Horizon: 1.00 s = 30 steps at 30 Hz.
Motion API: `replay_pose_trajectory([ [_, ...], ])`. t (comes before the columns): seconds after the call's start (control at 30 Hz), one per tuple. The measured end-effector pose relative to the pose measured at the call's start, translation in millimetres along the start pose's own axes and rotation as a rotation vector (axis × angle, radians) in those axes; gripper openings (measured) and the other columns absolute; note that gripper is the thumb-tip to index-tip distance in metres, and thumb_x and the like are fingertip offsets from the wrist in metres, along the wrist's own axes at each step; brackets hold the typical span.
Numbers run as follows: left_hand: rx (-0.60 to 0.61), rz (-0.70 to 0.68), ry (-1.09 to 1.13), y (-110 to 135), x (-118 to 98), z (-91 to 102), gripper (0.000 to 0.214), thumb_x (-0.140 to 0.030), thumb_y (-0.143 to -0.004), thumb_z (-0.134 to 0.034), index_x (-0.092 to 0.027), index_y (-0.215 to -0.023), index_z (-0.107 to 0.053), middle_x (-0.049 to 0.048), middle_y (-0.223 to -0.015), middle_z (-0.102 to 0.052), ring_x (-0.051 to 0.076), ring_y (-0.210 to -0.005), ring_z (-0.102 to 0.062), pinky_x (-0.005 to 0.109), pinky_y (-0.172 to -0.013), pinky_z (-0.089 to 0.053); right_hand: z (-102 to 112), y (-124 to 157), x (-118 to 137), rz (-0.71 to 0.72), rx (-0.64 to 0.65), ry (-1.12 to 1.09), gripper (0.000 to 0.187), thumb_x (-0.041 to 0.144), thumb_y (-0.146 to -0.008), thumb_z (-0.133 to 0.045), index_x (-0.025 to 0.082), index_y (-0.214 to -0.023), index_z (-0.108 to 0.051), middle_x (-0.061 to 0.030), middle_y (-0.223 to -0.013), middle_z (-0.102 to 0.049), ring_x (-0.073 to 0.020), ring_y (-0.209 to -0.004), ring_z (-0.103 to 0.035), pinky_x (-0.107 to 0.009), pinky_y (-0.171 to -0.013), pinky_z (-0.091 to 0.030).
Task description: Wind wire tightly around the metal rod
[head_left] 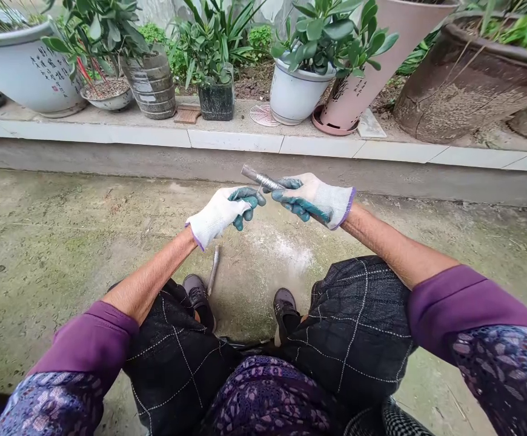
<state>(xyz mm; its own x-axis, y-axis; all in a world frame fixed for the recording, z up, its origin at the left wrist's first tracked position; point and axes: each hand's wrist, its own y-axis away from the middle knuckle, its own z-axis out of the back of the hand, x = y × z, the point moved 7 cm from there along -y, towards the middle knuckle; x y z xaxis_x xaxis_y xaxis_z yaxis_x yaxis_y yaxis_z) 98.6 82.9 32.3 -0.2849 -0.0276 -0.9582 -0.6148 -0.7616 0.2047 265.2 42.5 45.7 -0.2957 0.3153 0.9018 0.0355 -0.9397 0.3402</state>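
My right hand, in a white work glove with a green-grey palm, is closed around a short grey rod. Shiny silver wire is wound in close turns around the rod, whose bare end points up and to the left. My left hand, gloved the same way, pinches what looks like the thin free end of this wire just left of the rod. The rod's lower part is hidden inside my right glove.
A second grey rod lies on the concrete ground beside my left shoe. Ahead runs a low tiled ledge bearing several potted plants, among them a white pot, a pink pot and a brown pot.
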Motion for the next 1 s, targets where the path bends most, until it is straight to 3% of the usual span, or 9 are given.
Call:
replay_pose_trajectory([
  [0.17, 0.015, 0.008, -0.029, -13.8, 11.6, 18.1, 0.020, -0.011, -0.082, -0.058, -0.012, -0.093, -0.075, -0.0022, -0.061, -0.061, 0.007, -0.045, -0.052, 0.019, -0.042, -0.046, -9.2, 18.8, 9.2, -0.008, 0.199, -0.112, 0.030, 0.024, -0.085, -0.069, 0.013, -0.112, -0.068, 0.0071, -0.060, -0.046, -0.0054, -0.041, -0.031, -0.017, -0.033, -0.028],
  [0.23, -0.002, 0.005, -0.083, -15.3, 12.8, 25.5, 0.017, -0.011, -0.079, -0.061, -0.013, -0.088, -0.075, -0.0028, -0.061, -0.060, 0.007, -0.047, -0.052, 0.018, -0.043, -0.047, -17.3, 24.8, 6.2, -0.012, 0.326, 0.034, 0.035, 0.030, -0.080, -0.072, 0.015, -0.112, -0.069, 0.0068, -0.060, -0.047, -0.0068, -0.043, -0.034, -0.019, -0.034, -0.031],
  [0.33, -0.018, 0.017, -0.202, -12.0, 10.7, 28.3, 0.017, -0.011, -0.075, -0.062, -0.014, -0.085, -0.075, -0.0027, -0.064, -0.063, 0.008, -0.050, -0.053, 0.017, -0.043, -0.045, -28.6, 23.7, -6.6, 0.009, 0.439, 0.451, 0.032, 0.039, -0.079, -0.073, 0.018, -0.104, -0.074, 0.0045, -0.061, -0.051, -0.0094, -0.048, -0.041, -0.021, -0.040, -0.033],
  [0.43, 0.007, 0.061, -0.289, -6.5, 9.6, 18.3, 0.017, -0.012, -0.076, -0.061, -0.014, -0.083, -0.076, -0.0027, -0.063, -0.061, 0.009, -0.051, -0.052, 0.018, -0.041, -0.044, -27.9, 6.6, -17.5, 0.032, 0.327, 0.750, 0.018, 0.032, -0.075, -0.076, 0.019, -0.088, -0.076, 0.0029, -0.057, -0.054, -0.0116, -0.052, -0.047, -0.024, -0.047, -0.032],
  [0.57, 0.007, 0.080, -0.243, -2.5, 10.2, 2.9, 0.016, -0.010, -0.078, -0.060, -0.014, -0.084, -0.075, -0.0033, -0.059, -0.056, 0.009, -0.050, -0.050, 0.019, -0.041, -0.045, -14.8, -16.3, -25.0, 0.044, 0.166, 0.831, 0.016, 0.027, -0.079, -0.071, 0.020, -0.091, -0.078, 0.0022, -0.060, -0.058, -0.0127, -0.056, -0.050, -0.026, -0.052, -0.032],
  [0.67, -0.019, 0.073, -0.107, -3.9, 11.7, 0.2, 0.022, -0.009, -0.081, -0.061, -0.013, -0.096, -0.076, -0.0037, -0.061, -0.057, 0.008, -0.051, -0.052, 0.018, -0.042, -0.044, 3.2, -20.0, -20.2, 0.052, 0.020, 0.762, 0.022, 0.029, -0.082, -0.069, 0.018, -0.100, -0.076, 0.0030, -0.063, -0.056, -0.0109, -0.053, -0.046, -0.025, -0.050, -0.034],
  [0.77, -0.004, 0.064, -0.001, -7.0, 11.5, 0.7, 0.025, -0.012, -0.086, -0.060, -0.013, -0.105, -0.076, -0.0042, -0.059, -0.057, 0.007, -0.047, -0.050, 0.017, -0.041, -0.043, 16.1, -9.9, -12.2, -0.022, -0.076, 0.493, 0.025, 0.027, -0.083, -0.070, 0.015, -0.106, -0.074, 0.0038, -0.061, -0.050, -0.0096, -0.049, -0.043, -0.022, -0.044, -0.034],
  [0.9, 0.039, 0.055, 0.058, -9.1, 7.9, -0.1, 0.020, -0.015, -0.089, -0.058, -0.012, -0.100, -0.075, -0.0048, -0.055, -0.057, 0.006, -0.041, -0.047, 0.018, -0.040, -0.042, 10.5, 9.4, 5.1, -0.030, -0.044, 0.086, 0.028, 0.025, -0.090, -0.064, 0.012, -0.113, -0.071, 0.0047, -0.061, -0.047, -0.0078, -0.044, -0.037, -0.020, -0.037, -0.033],
  [1.0, 0.066, 0.047, 0.074, -10.2, 7.8, -3.3, 0.017, -0.014, -0.088, -0.057, -0.015, -0.096, -0.072, -0.0076, -0.050, -0.052, 0.006, -0.038, -0.042, 0.018, -0.040, -0.042, 0.0, 20.3, 12.5, -0.006, 0.039, -0.064, 0.027, 0.024, -0.090, -0.065, 0.012, -0.114, -0.070, 0.0054, -0.060, -0.046, -0.0068, -0.043, -0.034, -0.018, -0.035, -0.031],
])
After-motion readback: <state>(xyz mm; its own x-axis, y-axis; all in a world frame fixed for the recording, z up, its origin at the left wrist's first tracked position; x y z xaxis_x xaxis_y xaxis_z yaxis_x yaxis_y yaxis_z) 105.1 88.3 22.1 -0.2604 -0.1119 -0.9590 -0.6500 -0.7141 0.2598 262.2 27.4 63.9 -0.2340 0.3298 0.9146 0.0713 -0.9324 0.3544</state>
